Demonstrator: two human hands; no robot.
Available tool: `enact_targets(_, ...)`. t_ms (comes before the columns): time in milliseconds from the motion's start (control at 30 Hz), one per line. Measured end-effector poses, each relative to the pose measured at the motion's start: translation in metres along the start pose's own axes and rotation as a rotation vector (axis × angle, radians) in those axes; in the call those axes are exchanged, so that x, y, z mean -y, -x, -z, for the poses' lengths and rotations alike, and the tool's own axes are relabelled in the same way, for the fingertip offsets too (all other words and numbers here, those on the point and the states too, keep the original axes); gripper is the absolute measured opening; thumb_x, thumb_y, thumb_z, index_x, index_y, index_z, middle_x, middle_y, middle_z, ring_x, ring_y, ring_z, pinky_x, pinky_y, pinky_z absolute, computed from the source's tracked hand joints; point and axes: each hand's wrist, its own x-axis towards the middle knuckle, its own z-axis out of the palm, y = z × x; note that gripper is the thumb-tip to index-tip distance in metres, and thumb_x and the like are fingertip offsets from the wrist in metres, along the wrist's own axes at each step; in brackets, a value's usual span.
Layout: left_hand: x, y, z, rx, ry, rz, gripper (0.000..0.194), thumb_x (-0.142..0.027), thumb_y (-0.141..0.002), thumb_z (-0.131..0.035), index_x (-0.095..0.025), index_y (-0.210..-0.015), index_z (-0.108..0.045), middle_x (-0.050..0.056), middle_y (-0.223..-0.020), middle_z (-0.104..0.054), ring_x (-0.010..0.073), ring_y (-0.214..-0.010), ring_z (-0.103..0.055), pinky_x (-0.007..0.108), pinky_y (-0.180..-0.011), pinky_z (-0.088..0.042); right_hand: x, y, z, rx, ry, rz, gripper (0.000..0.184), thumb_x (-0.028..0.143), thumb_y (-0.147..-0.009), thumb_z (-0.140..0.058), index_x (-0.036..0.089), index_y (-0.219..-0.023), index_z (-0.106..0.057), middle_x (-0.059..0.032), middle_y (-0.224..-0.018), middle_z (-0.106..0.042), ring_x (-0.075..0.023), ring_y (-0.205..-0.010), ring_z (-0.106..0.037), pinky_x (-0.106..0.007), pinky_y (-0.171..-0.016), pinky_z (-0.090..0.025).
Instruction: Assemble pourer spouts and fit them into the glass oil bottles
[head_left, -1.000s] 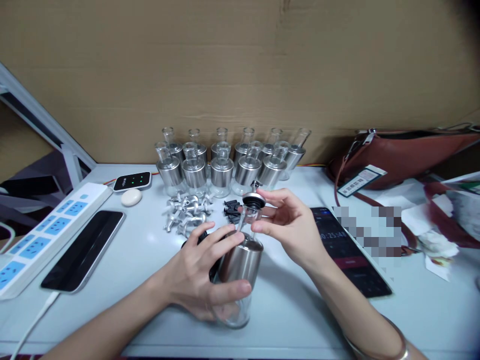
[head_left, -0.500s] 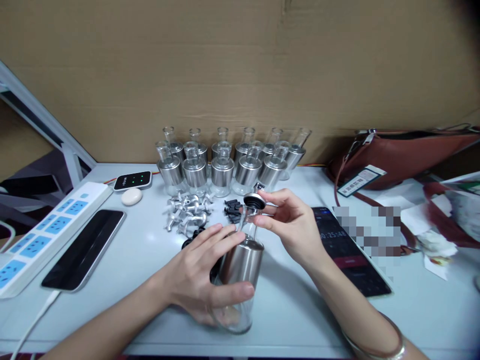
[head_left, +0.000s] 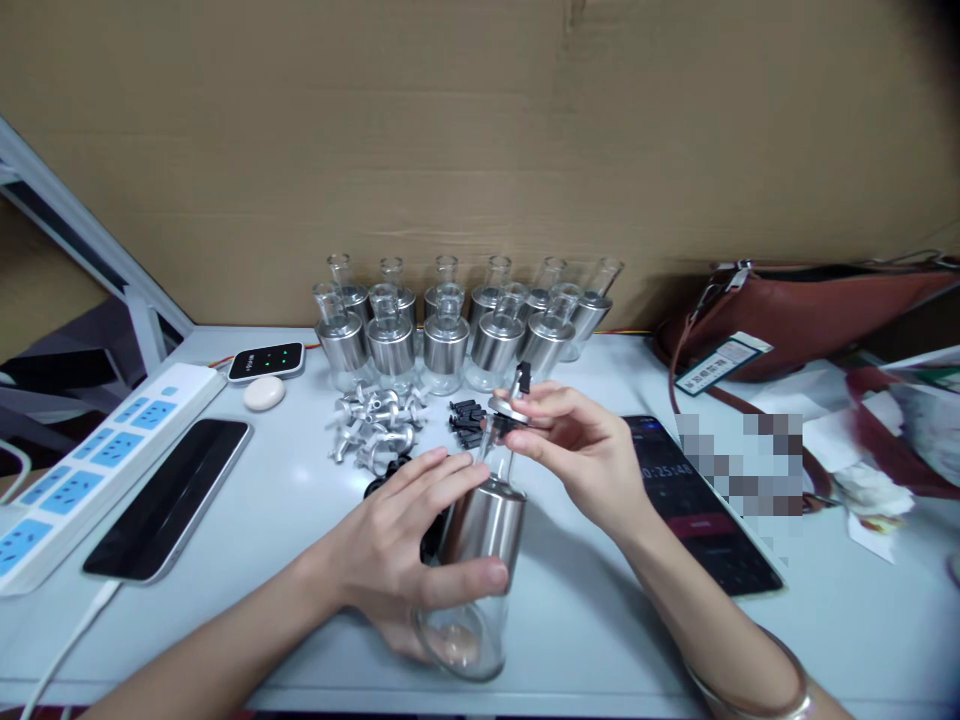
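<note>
My left hand [head_left: 409,535] is wrapped round a glass bottle [head_left: 491,520] with a steel sleeve, which stands slightly tilted near the table's front edge. My right hand [head_left: 577,440] pinches a metal pourer stopper [head_left: 508,408] with a black tip, held at the mouth of the bottle's neck; fingers partly hide its lower end, so I cannot tell how deep it sits. Behind the bottle lie a pile of silver pourer parts [head_left: 379,420] and several small black pieces [head_left: 466,422]. More black parts [head_left: 386,475] show partly behind my left hand.
Two rows of sleeved glass bottles [head_left: 445,345] stand at the back against a cardboard wall [head_left: 450,140]. To the left are a power strip [head_left: 97,470], a phone [head_left: 169,500] and a small device [head_left: 265,362]. A larger phone [head_left: 697,510] and a brown bag [head_left: 817,310] are on the right.
My right hand has tipped the pourer stopper from leaning to more upright, its black tip now pointing up, at the bottle's mouth. The bottle's base has shifted slightly toward me.
</note>
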Motion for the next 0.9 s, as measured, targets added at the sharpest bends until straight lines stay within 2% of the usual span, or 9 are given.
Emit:
enact_targets(167, 0.0012, 0.0004, -0.0015, -0.024, -0.036, 0.029, 0.102, -0.057, -0.067, -0.068, -0.029, -0.147, -0.011, 0.018, -0.150, -0.025, 0.0351, -0.128, -0.045, 0.057, -0.106, -0.030, 0.0002, 0.0041, -0.0028, 0.047, -0.015, -0.060, 0.025, 0.019, -0.072, -0.077, 0.029, -0.094, -0.070, -0.0005, -0.104, -0.071, -0.0151, -0.096, -0.069, -0.028, -0.085, -0.057)
enact_targets(300, 0.0024, 0.0007, -0.0010, -0.034, -0.043, 0.038, 0.102, -0.056, -0.068, -0.065, -0.030, -0.148, -0.008, 0.018, -0.151, -0.024, 0.0347, -0.128, -0.044, 0.056, -0.106, -0.026, -0.0001, 0.0035, -0.0024, 0.102, -0.088, -0.155, 0.038, 0.016, -0.067, -0.080, 0.030, -0.100, -0.067, -0.0005, -0.119, -0.067, -0.0162, -0.097, -0.069, -0.030, -0.086, -0.058)
enact_targets(400, 0.0015, 0.0007, -0.0016, -0.038, -0.035, 0.031, 0.100, -0.055, -0.069, -0.064, -0.030, -0.148, -0.009, 0.018, -0.151, -0.024, 0.0345, -0.128, -0.045, 0.056, -0.106, -0.026, -0.0002, 0.0013, -0.0007, 0.100, -0.150, -0.191, 0.036, 0.016, -0.062, -0.084, 0.029, -0.091, -0.067, 0.0022, -0.106, -0.073, -0.0156, -0.091, -0.071, -0.027, -0.080, -0.059)
enact_targets(533, -0.0019, 0.0012, -0.0035, -0.046, -0.045, 0.019, 0.090, -0.054, -0.069, -0.064, -0.031, -0.144, -0.019, 0.015, -0.148, -0.028, 0.0333, -0.129, -0.043, 0.053, -0.106, -0.029, 0.0019, -0.0005, 0.0003, 0.082, -0.198, -0.220, 0.031, 0.018, -0.059, -0.086, 0.026, -0.082, -0.068, 0.0031, -0.087, -0.076, -0.0152, -0.077, -0.073, -0.025, -0.071, -0.060)
enact_targets(667, -0.0037, 0.0012, -0.0037, -0.069, -0.012, 0.031, 0.078, -0.055, -0.072, -0.063, -0.031, -0.138, -0.029, 0.016, -0.145, -0.032, 0.0335, -0.127, -0.045, 0.054, -0.103, -0.033, 0.0032, -0.0019, 0.0005, 0.020, -0.121, -0.194, 0.023, 0.021, -0.056, -0.087, 0.024, -0.072, -0.070, 0.0010, -0.083, -0.075, -0.0190, -0.083, -0.073, -0.029, -0.074, -0.061)
enact_targets(767, -0.0038, 0.0005, -0.0025, -0.048, -0.006, 0.045, 0.071, -0.047, -0.075, -0.064, -0.033, -0.135, -0.031, 0.015, -0.142, -0.036, 0.0328, -0.126, -0.047, 0.053, -0.101, -0.036, 0.0021, -0.0031, 0.0014, 0.003, -0.058, -0.174, 0.017, 0.022, -0.058, -0.086, 0.023, -0.068, -0.071, 0.0000, -0.079, -0.074, -0.0204, -0.084, -0.073, -0.030, -0.074, -0.061)
enact_targets(833, -0.0039, -0.0002, -0.0015, -0.054, -0.014, 0.053, 0.069, -0.043, -0.076, -0.065, -0.036, -0.135, -0.031, 0.013, -0.140, -0.041, 0.0319, -0.124, -0.050, 0.053, -0.100, -0.039, 0.0014, -0.0031, 0.0015, 0.000, -0.053, -0.173, 0.016, 0.023, -0.059, -0.085, 0.023, -0.067, -0.072, -0.0007, -0.080, -0.074, -0.0211, -0.083, -0.073, -0.032, -0.073, -0.061)
enact_targets(900, -0.0035, -0.0009, -0.0003, -0.071, -0.012, 0.067, 0.072, -0.047, -0.076, -0.066, -0.038, -0.137, -0.028, 0.012, -0.140, -0.043, 0.0321, -0.123, -0.051, 0.052, -0.098, -0.042, 0.0013, -0.0017, 0.0000, 0.001, -0.078, -0.159, 0.014, 0.024, -0.062, -0.084, 0.023, -0.070, -0.071, -0.0008, -0.082, -0.074, -0.0213, -0.086, -0.073, -0.034, -0.076, -0.061)
